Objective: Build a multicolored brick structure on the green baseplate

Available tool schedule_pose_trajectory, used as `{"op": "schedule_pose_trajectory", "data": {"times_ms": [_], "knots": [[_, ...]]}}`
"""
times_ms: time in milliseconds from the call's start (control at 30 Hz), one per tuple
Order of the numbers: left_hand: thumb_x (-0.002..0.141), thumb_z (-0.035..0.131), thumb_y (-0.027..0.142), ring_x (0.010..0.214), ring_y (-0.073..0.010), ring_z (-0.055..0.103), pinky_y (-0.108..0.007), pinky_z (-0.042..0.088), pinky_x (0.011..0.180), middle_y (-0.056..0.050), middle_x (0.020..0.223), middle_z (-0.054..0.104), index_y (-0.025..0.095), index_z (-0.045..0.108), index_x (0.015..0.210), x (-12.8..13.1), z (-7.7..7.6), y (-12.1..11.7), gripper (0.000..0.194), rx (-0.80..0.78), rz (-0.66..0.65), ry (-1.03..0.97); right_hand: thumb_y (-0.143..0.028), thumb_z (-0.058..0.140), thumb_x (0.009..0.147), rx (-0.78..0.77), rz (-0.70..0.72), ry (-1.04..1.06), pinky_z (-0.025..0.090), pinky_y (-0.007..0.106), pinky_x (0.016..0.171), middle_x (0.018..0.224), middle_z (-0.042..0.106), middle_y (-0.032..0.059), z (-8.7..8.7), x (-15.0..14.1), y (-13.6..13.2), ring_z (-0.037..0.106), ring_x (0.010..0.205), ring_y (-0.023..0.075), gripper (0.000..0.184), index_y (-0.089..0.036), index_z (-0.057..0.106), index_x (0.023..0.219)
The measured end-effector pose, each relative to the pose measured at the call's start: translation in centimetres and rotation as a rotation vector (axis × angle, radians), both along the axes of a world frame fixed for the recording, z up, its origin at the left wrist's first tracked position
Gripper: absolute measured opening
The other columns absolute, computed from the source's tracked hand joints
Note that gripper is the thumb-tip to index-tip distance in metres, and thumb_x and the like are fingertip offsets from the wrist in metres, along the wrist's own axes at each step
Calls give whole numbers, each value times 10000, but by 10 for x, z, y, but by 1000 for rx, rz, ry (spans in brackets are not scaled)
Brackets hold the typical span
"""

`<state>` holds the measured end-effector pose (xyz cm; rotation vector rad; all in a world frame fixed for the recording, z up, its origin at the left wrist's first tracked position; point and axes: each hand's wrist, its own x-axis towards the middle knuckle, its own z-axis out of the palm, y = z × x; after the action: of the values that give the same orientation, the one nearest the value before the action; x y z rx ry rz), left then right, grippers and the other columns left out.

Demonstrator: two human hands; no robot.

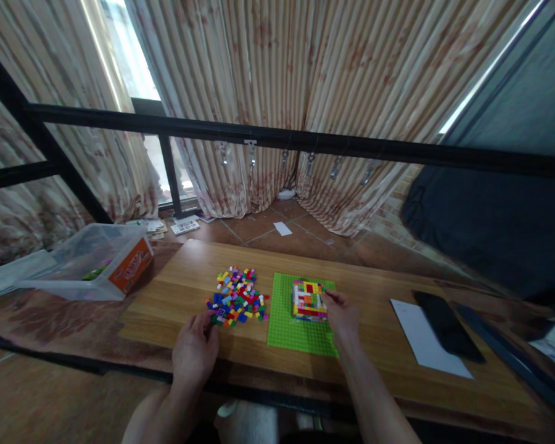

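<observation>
A small build of stacked toy bricks, with red, yellow, white and orange pieces on top, sits on a green studded baseplate. At its upper right edge, my right hand has its thumb and fingertips drawn together against the bricks. Whatever they pinch is too small to make out. A loose pile of toy bricks in many colours lies to the left of the baseplate. My left hand rests at the pile's near left edge with curled fingers, the fingertips by a few dark bricks. What it grips is hidden.
A wooden board lies under the bricks and baseplate. At left stands a clear plastic box with an orange label. A white paper and a black phone-like slab lie at right. A dark metal bar crosses beyond the board.
</observation>
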<state>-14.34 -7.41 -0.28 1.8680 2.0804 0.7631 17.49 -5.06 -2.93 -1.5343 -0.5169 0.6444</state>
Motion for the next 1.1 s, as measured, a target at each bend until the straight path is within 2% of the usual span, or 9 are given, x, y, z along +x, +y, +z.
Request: {"op": "schedule_pose_trajectory", "data": {"times_ms": [267, 367, 400, 467, 533, 600, 733, 900, 1100], "knots": [[893, 491, 178, 995, -240, 654, -352, 520, 875, -86, 1010, 697, 180, 660, 1107, 2, 3, -5, 273, 68, -34, -35, -492, 728, 604, 4, 50, -165, 526, 358, 639, 741, 740, 72, 12, 2, -12, 675, 670, 234, 415, -147, 728, 836], [876, 507, 149, 994, -238, 656, -358, 521, 885, -85, 1016, 703, 185, 662, 1101, 4, 1, -7, 275, 98, -40, -49, -499, 700, 694, 26, -7, -284, 505, 363, 696, 872, 740, 108, 25, -13, -28, 662, 765, 242, 450, -137, 718, 960], [873, 512, 143, 996, -239, 656, -362, 520, 891, -86, 1022, 704, 185, 662, 1100, 4, 0, -8, 276, 100, -40, -51, -498, 661, 754, 53, -22, -392, 502, 361, 707, 907, 735, 114, 30, -23, -35, 658, 784, 240, 428, -142, 714, 986], [873, 517, 139, 1004, -244, 654, -371, 518, 904, -91, 1043, 703, 179, 662, 1108, 5, 0, -9, 279, 93, -36, -49, -456, 577, 852, 114, 106, -551, 499, 357, 751, 955, 724, 103, 37, -52, -48, 653, 826, 229, 331, -175, 713, 962], [876, 518, 139, 1006, -245, 651, -374, 515, 909, -92, 1055, 701, 178, 662, 1112, 6, 0, -9, 280, 89, -33, -42, -395, 538, 898, 167, 378, -640, 498, 344, 796, 952, 722, 81, 41, -86, -58, 655, 869, 221, 258, -207, 715, 907], [875, 520, 132, 1006, -241, 648, -371, 514, 911, -88, 1051, 699, 182, 662, 1113, 6, 0, -10, 281, 88, -38, -41, -327, 513, 921, 154, 549, -714, 494, 338, 809, 919, 714, 69, 40, -116, -63, 653, 881, 220, 231, -220, 715, 886], [868, 521, 109, 1002, -229, 647, -362, 515, 907, -95, 1058, 694, 164, 655, 1123, 5, -1, -11, 293, 73, -64, -77, -217, 506, 917, 94, 618, -857, 491, 350, 826, 941, 698, 76, 29, -147, -55, 643, 901, 230, 225, -207, 721, 983], [858, 542, 113, 990, -225, 652, -363, 520, 883, -94, 1063, 697, 169, 650, 1121, 5, -1, -11, 289, 70, -77, -102, -173, 572, 881, 7, 667, -1079, 479, 355, 831, 936, 686, 68, 19, -153, -37, 630, 905, 248, 218, -231, 728, 1021], [876, 527, 135, 1008, -227, 654, -360, 515, 896, -85, 1060, 696, 180, 645, 1122, 4, -1, -10, 276, 55, -83, -93, -127, 543, 889, -40, 669, -1199, 459, 342, 807, 921, 692, 69, 21, -158, -30, 615, 894, 246, 183, -225, 695, 917]]}}
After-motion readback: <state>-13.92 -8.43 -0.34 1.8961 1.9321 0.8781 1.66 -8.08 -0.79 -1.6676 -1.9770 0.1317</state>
